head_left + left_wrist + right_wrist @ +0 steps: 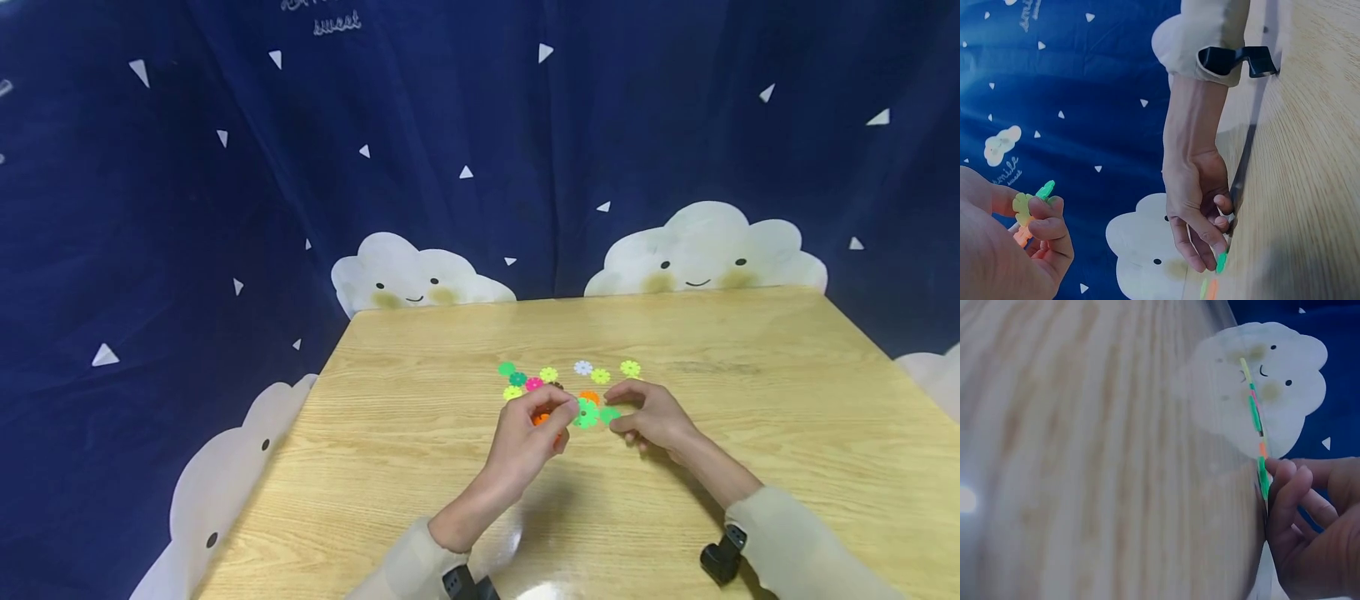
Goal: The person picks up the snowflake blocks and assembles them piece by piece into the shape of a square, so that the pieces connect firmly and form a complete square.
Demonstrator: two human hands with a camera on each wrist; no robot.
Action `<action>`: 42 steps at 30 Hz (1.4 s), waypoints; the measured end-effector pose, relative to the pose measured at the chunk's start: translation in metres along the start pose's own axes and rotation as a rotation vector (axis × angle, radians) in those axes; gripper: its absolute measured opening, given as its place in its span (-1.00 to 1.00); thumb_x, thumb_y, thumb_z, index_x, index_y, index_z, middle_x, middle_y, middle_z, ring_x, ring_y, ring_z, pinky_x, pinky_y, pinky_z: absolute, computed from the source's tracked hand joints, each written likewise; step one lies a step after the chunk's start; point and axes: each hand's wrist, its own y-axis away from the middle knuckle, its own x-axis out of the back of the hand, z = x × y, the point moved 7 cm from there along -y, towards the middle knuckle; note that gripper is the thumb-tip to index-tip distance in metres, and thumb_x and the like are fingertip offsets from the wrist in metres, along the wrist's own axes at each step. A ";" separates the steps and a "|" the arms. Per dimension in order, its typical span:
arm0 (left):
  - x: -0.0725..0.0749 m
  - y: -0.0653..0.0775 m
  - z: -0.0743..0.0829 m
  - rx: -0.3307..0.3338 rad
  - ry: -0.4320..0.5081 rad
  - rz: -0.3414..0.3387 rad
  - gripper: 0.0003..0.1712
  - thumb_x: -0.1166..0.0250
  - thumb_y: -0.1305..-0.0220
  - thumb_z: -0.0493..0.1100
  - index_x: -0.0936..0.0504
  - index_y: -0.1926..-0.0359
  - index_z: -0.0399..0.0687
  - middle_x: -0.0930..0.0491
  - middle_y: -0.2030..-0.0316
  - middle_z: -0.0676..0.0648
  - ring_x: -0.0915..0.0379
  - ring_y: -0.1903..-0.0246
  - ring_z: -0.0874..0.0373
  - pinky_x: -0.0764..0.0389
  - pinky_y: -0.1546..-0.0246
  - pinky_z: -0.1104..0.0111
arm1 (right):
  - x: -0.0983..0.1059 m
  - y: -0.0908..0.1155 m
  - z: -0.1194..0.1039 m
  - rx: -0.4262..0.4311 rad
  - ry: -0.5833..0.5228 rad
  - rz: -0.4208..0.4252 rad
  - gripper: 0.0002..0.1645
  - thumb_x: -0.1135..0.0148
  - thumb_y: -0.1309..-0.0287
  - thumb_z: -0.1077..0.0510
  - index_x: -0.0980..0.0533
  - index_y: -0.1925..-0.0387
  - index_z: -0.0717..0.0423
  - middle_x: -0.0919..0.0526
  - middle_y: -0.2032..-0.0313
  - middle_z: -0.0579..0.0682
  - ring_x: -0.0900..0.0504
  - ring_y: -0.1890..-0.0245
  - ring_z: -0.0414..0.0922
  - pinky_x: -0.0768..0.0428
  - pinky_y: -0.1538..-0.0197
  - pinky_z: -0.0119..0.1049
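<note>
My left hand [527, 429] pinches a light green plastic snowflake disc [587, 413] between thumb and fingertips, raised over the table. A yellow snowflake disc [1022, 208] and an orange snowflake disc [1023, 235] are joined to it and sit partly behind the fingers. Just to the right, my right hand [655, 414] is low at the tabletop, with thumb and fingertips at a second green snowflake disc [609, 414]. That disc shows edge-on at the fingertips in the right wrist view. Behind the held discs lies an orange snowflake disc [590, 397].
Several loose snowflake discs lie beyond the hands on the wooden table [405, 417]: green [507, 368], dark green [517, 379], pink [534, 383], yellow [631, 367] and white [582, 367] ones. A dark blue curtain [450, 100] with clouds hangs behind the table's far edge.
</note>
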 end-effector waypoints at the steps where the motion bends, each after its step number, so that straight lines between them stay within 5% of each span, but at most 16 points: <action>1: 0.000 0.000 0.000 0.000 0.002 0.000 -0.85 -0.30 -0.45 -0.17 -0.71 0.19 -0.16 -0.40 0.59 0.00 -0.28 0.63 0.22 -0.28 0.57 0.47 | -0.001 0.000 -0.001 0.006 0.012 0.001 -0.39 -0.39 -0.14 0.43 -0.46 -0.25 0.33 -0.51 -0.25 0.39 -0.54 0.58 -0.18 -0.49 0.62 -0.43; 13: -0.003 -0.001 0.001 -0.008 -0.003 0.000 -0.85 -0.30 -0.45 -0.17 -0.72 0.18 -0.17 -0.41 0.61 0.01 -0.29 0.63 0.24 -0.30 0.58 0.48 | -0.006 0.001 -0.005 0.020 0.042 -0.024 -0.48 -0.30 -0.13 0.54 -0.49 -0.15 0.33 -0.55 -0.15 0.36 -0.46 0.62 -0.16 -0.49 0.60 -0.41; 23: -0.004 0.000 0.001 -0.008 -0.017 0.001 -0.86 -0.30 -0.45 -0.17 -0.72 0.19 -0.16 -0.40 0.62 0.02 -0.30 0.63 0.24 -0.29 0.58 0.48 | -0.007 0.005 -0.010 0.020 0.094 -0.015 -0.26 -0.32 -0.08 0.56 -0.39 -0.31 0.26 -0.43 0.14 0.22 -0.47 0.58 -0.10 -0.49 0.59 -0.39; 33: -0.004 -0.001 0.000 -0.008 -0.013 0.003 -0.86 -0.30 -0.43 -0.19 -0.72 0.20 -0.17 -0.40 0.62 0.03 -0.29 0.64 0.24 -0.27 0.60 0.49 | -0.007 0.010 -0.006 -0.007 0.025 -0.059 -0.37 -0.35 -0.17 0.49 -0.39 -0.27 0.37 -0.36 0.39 -0.02 -0.41 0.60 -0.15 -0.46 0.57 -0.41; 42: -0.005 0.000 0.000 -0.002 -0.004 0.008 -0.86 -0.30 -0.43 -0.17 -0.71 0.20 -0.16 -0.42 0.61 0.04 -0.30 0.64 0.24 -0.26 0.61 0.50 | -0.005 0.013 -0.002 -0.020 0.007 -0.063 -0.50 -0.35 -0.24 0.42 -0.49 -0.21 0.40 -0.42 0.44 -0.03 -0.38 0.63 -0.21 -0.32 0.62 -0.49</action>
